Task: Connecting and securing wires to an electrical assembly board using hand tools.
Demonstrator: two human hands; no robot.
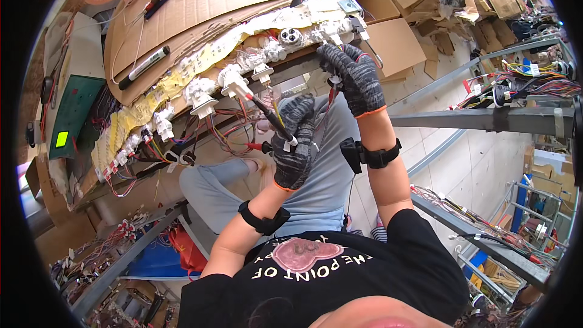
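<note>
Both of my hands wear dark grey knit gloves with orange cuffs. My left hand [296,153] is closed around a black-sleeved wire harness [271,115], whose upper end runs to a white connector [233,82] on the bench edge. White tape or a tag shows on the harness by my fingers. Up and to the right, my right hand [357,79] has its fingers bent together at the row of connectors, beside a wire with a red part [331,96]. What sits between those fingertips is hidden. Along the bench edge runs a yellow-taped strip [212,54] carrying several white connectors.
Cardboard [200,12] covers the bench, with a marker pen [144,68] on it. A green tester box [76,115] with a lit display stands at left. Metal rails [480,119] with hanging wire bundles [534,82] flank me at right. Cardboard boxes [388,42] lie beyond the bench.
</note>
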